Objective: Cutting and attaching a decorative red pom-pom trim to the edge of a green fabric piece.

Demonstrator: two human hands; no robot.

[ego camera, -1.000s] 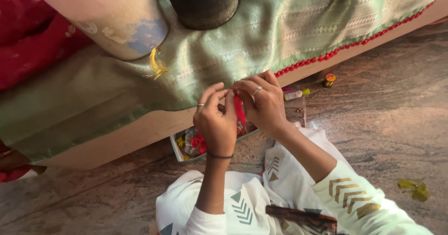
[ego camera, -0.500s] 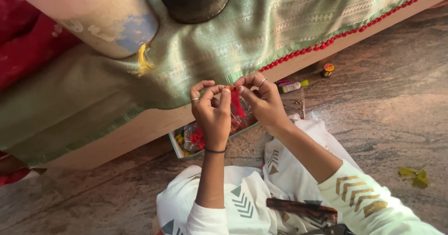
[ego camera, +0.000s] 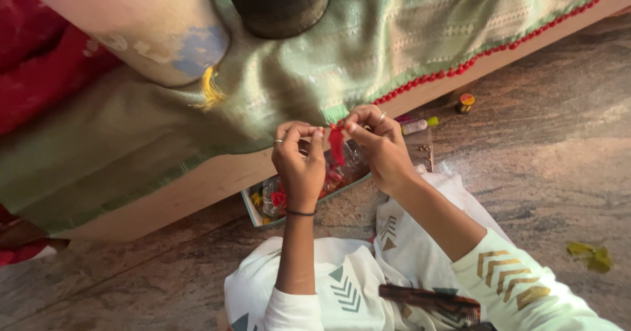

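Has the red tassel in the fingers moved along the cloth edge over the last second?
Cannot tell. The red tassel sits at the green cloth edge, left of the red trim, as before; the camera shifted.

We're seeing a small red tassel [ego camera: 336, 143] hanging at the edge of a pale green woven cloth [ego camera: 394, 35]. The tassel is dangling roughly upright, its top pinched between our two sets of fingers [ego camera: 318, 139]. The cloth is draping over the bed edge; red tassels [ego camera: 460, 67] are already lining its border rightward.
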